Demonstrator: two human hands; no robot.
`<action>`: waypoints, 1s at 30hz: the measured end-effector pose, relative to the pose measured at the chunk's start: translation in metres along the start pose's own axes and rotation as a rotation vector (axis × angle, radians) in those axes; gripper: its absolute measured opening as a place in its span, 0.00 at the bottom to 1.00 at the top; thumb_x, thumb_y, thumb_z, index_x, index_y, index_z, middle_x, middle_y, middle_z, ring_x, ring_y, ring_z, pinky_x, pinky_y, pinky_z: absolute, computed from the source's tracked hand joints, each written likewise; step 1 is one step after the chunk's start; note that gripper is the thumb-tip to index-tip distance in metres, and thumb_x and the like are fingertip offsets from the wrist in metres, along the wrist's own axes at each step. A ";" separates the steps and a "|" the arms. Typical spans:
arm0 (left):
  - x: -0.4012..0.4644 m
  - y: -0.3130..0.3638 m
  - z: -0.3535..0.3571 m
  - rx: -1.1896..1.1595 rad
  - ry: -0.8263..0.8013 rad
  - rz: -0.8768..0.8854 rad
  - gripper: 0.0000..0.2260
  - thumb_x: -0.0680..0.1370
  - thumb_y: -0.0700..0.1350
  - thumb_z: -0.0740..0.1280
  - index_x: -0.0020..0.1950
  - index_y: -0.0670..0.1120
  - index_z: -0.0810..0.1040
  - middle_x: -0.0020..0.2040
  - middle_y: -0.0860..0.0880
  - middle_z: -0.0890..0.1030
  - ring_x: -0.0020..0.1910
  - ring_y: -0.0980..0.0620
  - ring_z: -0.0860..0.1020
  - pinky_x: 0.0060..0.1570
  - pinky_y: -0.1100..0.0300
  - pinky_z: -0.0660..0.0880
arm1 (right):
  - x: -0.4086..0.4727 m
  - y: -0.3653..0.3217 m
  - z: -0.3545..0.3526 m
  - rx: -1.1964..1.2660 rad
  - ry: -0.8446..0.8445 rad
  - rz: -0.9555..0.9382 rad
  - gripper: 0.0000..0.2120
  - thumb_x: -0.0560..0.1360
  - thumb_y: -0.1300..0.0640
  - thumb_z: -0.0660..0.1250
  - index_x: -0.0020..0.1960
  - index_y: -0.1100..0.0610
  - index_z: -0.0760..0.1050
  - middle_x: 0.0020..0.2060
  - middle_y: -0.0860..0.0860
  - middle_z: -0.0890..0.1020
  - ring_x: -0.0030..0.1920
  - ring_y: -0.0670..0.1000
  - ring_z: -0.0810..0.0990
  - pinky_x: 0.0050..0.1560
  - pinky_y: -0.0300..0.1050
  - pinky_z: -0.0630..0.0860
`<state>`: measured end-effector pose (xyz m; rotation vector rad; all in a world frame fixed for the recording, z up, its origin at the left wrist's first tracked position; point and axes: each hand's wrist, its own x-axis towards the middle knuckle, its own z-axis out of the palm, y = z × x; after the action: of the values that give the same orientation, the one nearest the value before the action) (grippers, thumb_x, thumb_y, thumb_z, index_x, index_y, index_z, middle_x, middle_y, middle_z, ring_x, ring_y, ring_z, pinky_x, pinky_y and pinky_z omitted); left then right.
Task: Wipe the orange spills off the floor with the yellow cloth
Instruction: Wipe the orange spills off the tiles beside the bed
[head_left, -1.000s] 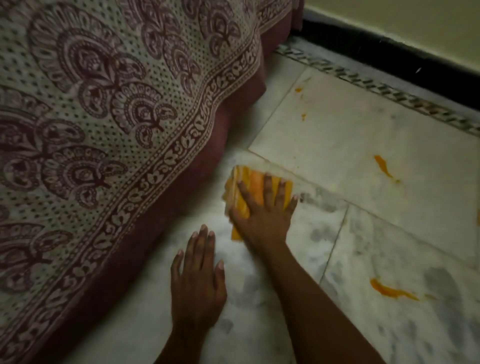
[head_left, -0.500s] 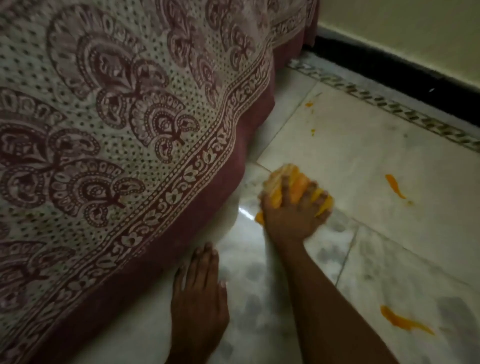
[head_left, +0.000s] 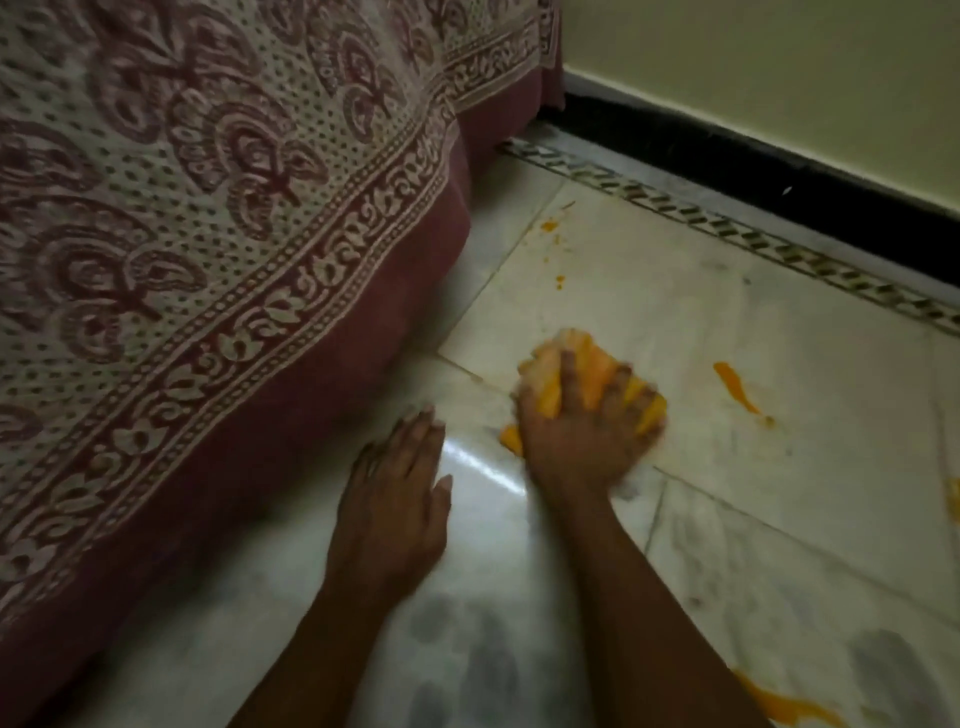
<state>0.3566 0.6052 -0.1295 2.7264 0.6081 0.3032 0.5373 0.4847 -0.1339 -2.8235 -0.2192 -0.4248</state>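
On the marble floor (head_left: 727, 322), the right hand (head_left: 582, 441) has bunched the yellow cloth (head_left: 592, 374), fingers now curled tight; left hand (head_left: 395, 509) stays flat.

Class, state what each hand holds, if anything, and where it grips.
The right hand clutches the bunched yellow cloth from above. The left hand holds nothing.

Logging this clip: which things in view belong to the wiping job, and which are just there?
Job:
right hand gripping the yellow cloth
orange streak
orange smear
two small orange spots
floor

Just there:
patterned bedspread
left hand flat on the floor
wall
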 end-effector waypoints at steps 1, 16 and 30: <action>0.001 0.001 -0.001 -0.014 -0.004 0.009 0.27 0.83 0.54 0.55 0.82 0.49 0.65 0.83 0.52 0.63 0.82 0.53 0.62 0.76 0.50 0.62 | 0.002 -0.008 0.006 0.007 -0.006 -0.054 0.33 0.74 0.26 0.59 0.76 0.37 0.70 0.78 0.60 0.68 0.79 0.69 0.61 0.78 0.70 0.50; 0.003 0.005 -0.010 0.009 -0.048 0.010 0.27 0.82 0.53 0.57 0.82 0.50 0.64 0.84 0.53 0.61 0.82 0.55 0.59 0.76 0.53 0.60 | 0.038 0.002 0.002 0.047 -0.045 0.140 0.35 0.72 0.27 0.64 0.76 0.38 0.70 0.80 0.62 0.65 0.80 0.70 0.59 0.77 0.71 0.51; 0.127 0.033 0.009 0.052 0.069 0.067 0.29 0.79 0.49 0.60 0.80 0.41 0.67 0.78 0.41 0.71 0.75 0.42 0.71 0.74 0.47 0.67 | 0.062 -0.013 0.004 0.041 -0.170 0.099 0.38 0.74 0.25 0.56 0.81 0.38 0.60 0.83 0.60 0.54 0.83 0.66 0.49 0.79 0.67 0.40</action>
<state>0.4838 0.6306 -0.1089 2.8009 0.5513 0.4053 0.5944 0.5047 -0.1158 -2.8162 -0.1203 -0.1565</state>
